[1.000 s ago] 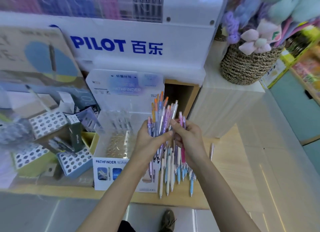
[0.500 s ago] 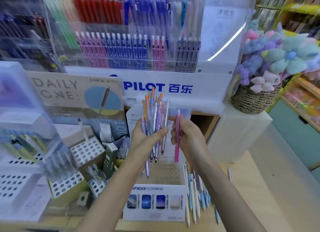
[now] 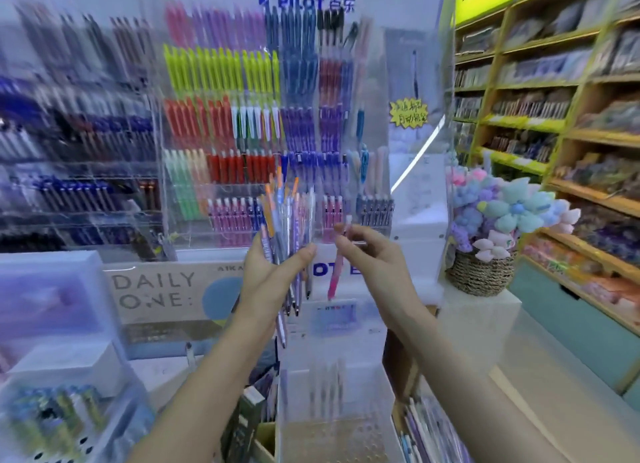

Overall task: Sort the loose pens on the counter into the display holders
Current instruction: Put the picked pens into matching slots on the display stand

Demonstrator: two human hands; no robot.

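Nearly upright, a slim pink plastic pen (image 3: 335, 274) hangs pinched in the right hand (image 3: 372, 254) — long axis close to vertical, tip pointing down below the grip. Beside it, not touching, the left hand (image 3: 270, 277) clasps a fanned bundle of orange-topped pastel pens (image 3: 287, 215), tops above the fist.

A fanned bundle of orange, purple and clear plastic pens (image 3: 287, 227) stands upright in the left hand (image 3: 273, 275), left of one pink pen (image 3: 336, 272) pinched tip-down by the right hand (image 3: 374, 258). Far behind, a clear acrylic display holder (image 3: 242, 116) carries colour-sorted pen rows.
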